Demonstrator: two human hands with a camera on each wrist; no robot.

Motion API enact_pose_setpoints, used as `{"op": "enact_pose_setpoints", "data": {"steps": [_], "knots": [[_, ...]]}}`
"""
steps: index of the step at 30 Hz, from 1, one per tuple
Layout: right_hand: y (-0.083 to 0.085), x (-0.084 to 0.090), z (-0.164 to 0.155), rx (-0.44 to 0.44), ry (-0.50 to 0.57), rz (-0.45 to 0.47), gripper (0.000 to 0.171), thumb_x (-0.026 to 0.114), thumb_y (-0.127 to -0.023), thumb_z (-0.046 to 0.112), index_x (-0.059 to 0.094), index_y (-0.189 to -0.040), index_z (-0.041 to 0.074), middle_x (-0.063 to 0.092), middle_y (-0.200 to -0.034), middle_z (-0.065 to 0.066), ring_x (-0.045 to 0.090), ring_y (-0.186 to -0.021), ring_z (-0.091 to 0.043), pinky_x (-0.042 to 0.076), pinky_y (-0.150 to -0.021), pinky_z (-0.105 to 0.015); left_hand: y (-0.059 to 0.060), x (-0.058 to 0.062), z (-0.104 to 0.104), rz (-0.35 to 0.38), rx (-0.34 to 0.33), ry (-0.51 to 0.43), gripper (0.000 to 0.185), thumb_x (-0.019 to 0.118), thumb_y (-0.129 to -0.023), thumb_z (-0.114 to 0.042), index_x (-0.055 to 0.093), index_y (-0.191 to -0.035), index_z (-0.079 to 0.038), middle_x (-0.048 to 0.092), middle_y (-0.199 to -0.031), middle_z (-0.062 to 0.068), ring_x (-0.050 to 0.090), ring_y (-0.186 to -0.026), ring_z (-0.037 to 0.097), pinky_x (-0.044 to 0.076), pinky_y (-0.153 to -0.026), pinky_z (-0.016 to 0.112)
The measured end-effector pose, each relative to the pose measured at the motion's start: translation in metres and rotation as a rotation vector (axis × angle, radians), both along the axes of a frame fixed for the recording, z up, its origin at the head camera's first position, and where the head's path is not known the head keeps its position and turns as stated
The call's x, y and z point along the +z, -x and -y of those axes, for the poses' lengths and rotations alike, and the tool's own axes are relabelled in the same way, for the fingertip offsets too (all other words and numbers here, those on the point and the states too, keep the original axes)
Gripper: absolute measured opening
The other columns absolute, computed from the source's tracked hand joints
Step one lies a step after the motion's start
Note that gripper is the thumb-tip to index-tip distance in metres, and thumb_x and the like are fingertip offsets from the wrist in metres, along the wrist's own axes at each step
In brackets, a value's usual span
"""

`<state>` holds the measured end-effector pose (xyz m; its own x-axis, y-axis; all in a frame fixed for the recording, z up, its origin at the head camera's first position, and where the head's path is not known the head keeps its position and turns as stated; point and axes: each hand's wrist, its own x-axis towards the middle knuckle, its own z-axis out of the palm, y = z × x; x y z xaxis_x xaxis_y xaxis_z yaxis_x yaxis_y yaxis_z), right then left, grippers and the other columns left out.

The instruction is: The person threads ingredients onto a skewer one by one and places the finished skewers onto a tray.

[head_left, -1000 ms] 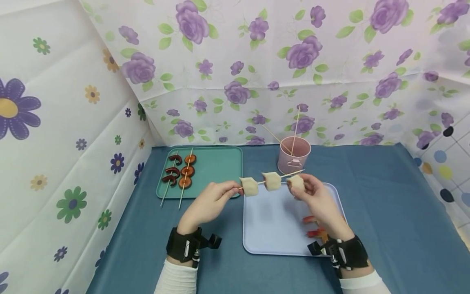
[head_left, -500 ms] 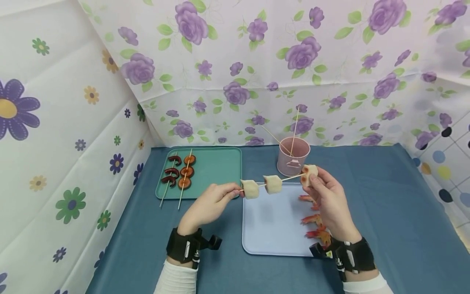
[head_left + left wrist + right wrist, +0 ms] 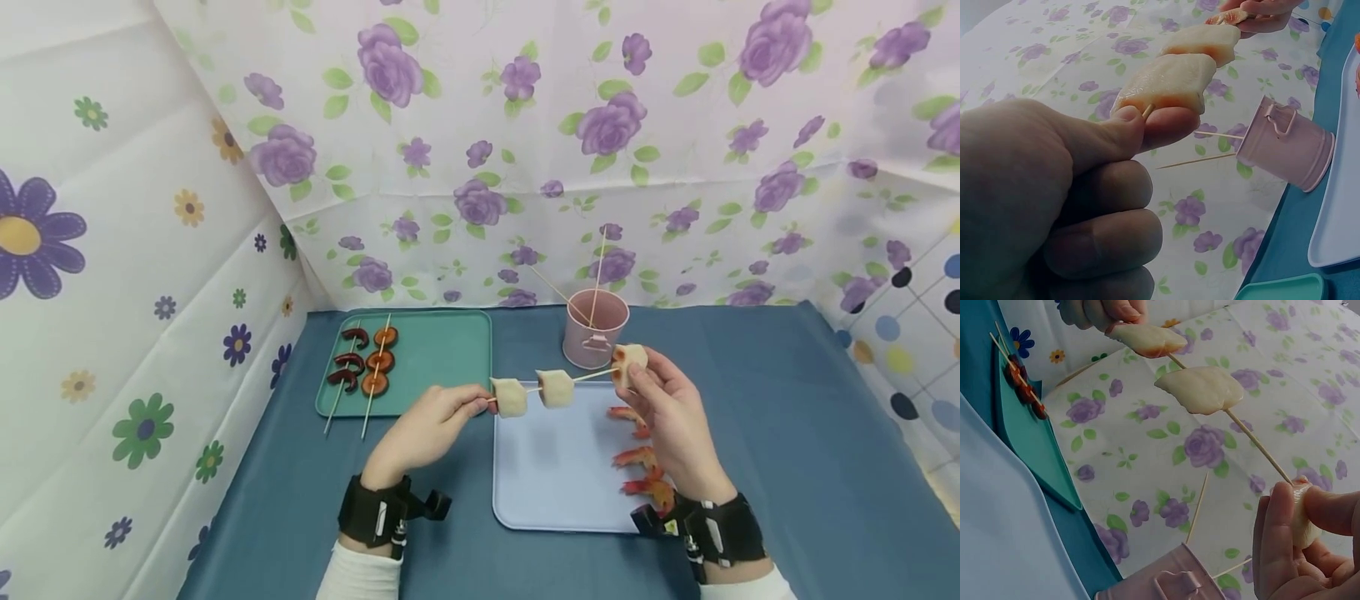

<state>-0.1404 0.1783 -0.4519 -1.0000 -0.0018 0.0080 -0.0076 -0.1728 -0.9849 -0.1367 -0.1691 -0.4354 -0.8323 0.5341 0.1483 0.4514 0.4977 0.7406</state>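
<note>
My left hand (image 3: 431, 429) pinches the rear end of a bamboo skewer (image 3: 596, 376) between thumb and index finger, the other fingers curled. Two pale, blocky food pieces with orange-brown undersides are threaded on it: one piece (image 3: 510, 398) close to the left fingertips, another piece (image 3: 556, 389) farther along. A third pale piece (image 3: 630, 365) is pinched by my right hand (image 3: 681, 421) at the skewer's far tip. In the right wrist view, the tip meets that piece (image 3: 1304, 519) beside the thumb; how deep it goes cannot be told.
Below the hands lies a pale blue tray (image 3: 555, 492) with several shrimps (image 3: 637, 457). A green tray (image 3: 446, 362) at left bears mushroom slices (image 3: 380, 361) and dark curved pieces (image 3: 349, 360) on two skewers. Behind stands a pink bucket (image 3: 587, 342) holding two skewers.
My right hand has moved right and turned, bringing the third piece from in front of the skewer to its tip. The left hand keeps its grip, nearly still. The head view has shifted slightly.
</note>
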Motion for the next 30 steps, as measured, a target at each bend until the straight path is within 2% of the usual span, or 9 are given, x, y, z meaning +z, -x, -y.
{"op": "enact_pose_setpoints", "data": {"steps": [8,17,21,27,30], "knots": [[0.0004,0.0004,0.0048,0.024,-0.064,-0.012,0.053,0.075,-0.104,0.025,0.054,-0.149,0.005,0.072,-0.125,-0.002,0.073,-0.107,-0.015,0.059,-0.091,-0.028,-0.0021,-0.0008,0.0015,-0.01,0.004,0.005,0.027,0.049,-0.117,-0.022,0.075,-0.121,-0.016,0.076,-0.117,-0.001,0.072,-0.112,0.022,0.056,-0.094,0.046],[-0.002,0.0015,0.0097,0.111,-0.137,-0.067,0.066,0.076,-0.103,0.016,0.044,-0.161,0.009,0.077,-0.101,0.001,0.069,-0.081,-0.014,0.059,-0.077,-0.03,-0.0025,0.0006,-0.0032,-0.016,0.0,0.001,0.026,0.05,-0.116,-0.022,0.075,-0.121,-0.016,0.077,-0.117,-0.002,0.072,-0.112,0.02,0.057,-0.093,0.044],[-0.0021,0.0006,0.0098,0.128,-0.157,-0.08,0.065,0.076,-0.103,0.015,0.046,-0.16,0.009,0.076,-0.096,0.001,0.067,-0.082,-0.014,0.059,-0.077,-0.028,-0.0025,0.0026,-0.0042,-0.011,0.0,-0.001,0.026,0.051,-0.116,-0.02,0.076,-0.123,-0.015,0.077,-0.119,0.0,0.072,-0.113,0.022,0.056,-0.094,0.046],[-0.0032,-0.0005,0.0091,0.136,-0.194,-0.072,0.063,0.075,-0.104,0.017,0.047,-0.159,0.008,0.076,-0.099,0.0,0.068,-0.084,-0.015,0.058,-0.079,-0.028,-0.0024,0.0027,-0.0046,-0.024,0.006,0.018,0.025,0.052,-0.115,-0.02,0.076,-0.122,-0.015,0.077,-0.117,-0.001,0.072,-0.11,0.016,0.056,-0.093,0.044],[-0.0033,0.0001,0.0097,0.131,-0.209,-0.056,0.063,0.076,-0.104,0.019,0.048,-0.159,0.008,0.077,-0.102,0.001,0.068,-0.086,-0.016,0.058,-0.08,-0.029,-0.0024,0.0021,-0.0045,-0.023,0.006,0.017,0.025,0.052,-0.115,-0.019,0.076,-0.121,-0.014,0.077,-0.116,-0.001,0.072,-0.11,0.017,0.056,-0.092,0.044]]}}
